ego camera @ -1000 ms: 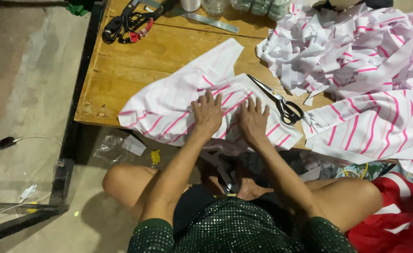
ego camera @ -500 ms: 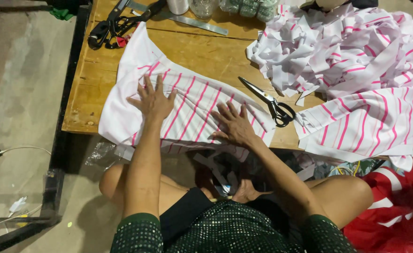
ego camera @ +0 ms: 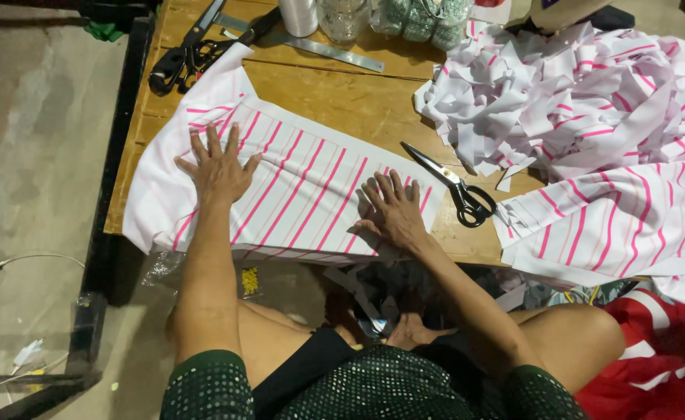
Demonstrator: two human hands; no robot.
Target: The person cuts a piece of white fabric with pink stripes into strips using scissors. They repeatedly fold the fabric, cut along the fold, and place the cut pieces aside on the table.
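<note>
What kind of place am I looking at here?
Probably a small home sewing or tailoring workspace: striped fabric spread on a low wooden table, scissors, a heap of cut strips.

Person's body, head view. Left hand (ego camera: 218, 173) at 10 o'clock from frame centre and right hand (ego camera: 395, 214) just past centre toward 4 o'clock: both bare, no rings, bracelets or watch visible. Forearms uncovered. Short dark green sleeves (ego camera: 210, 385) with small pale speckles at 6 to 7 o'clock. Black garment panel (ego camera: 300, 373) at 6 o'clock. Knees bare.
</note>
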